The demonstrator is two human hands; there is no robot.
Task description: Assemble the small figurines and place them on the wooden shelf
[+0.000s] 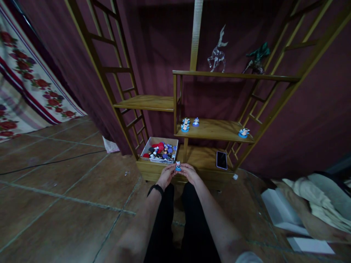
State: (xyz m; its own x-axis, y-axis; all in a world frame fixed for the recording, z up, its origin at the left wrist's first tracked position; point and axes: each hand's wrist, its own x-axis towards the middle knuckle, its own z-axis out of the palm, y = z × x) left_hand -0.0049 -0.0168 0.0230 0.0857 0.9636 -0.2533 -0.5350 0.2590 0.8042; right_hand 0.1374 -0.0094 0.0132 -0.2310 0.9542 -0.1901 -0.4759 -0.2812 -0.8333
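Observation:
Between the fingertips of both my hands is a small figurine (pixel 178 166) with a white head and a blue base. My left hand (pixel 166 175), with a dark band at the wrist, closes on its left side. On the other side my right hand (pixel 189 173) grips it too. Just beyond my left hand stands an open box (pixel 144 150) full of small red, purple, white and black figurines. Up on the middle shelf (pixel 214 128) are a purple-based figurine (pixel 195 122), two blue-based figurines (pixel 185 126) at the left, and another blue-based figurine (pixel 243 133) at the right end.
The wooden shelf unit (pixel 240 76) also holds a clear deer-like ornament (pixel 217 56) and a green-topped ornament (pixel 257 58). A phone (pixel 222 160) lies on the bottom shelf. At right on the floor are white boxes (pixel 282 212); a black cable (pixel 55 162) crosses the tiles at left.

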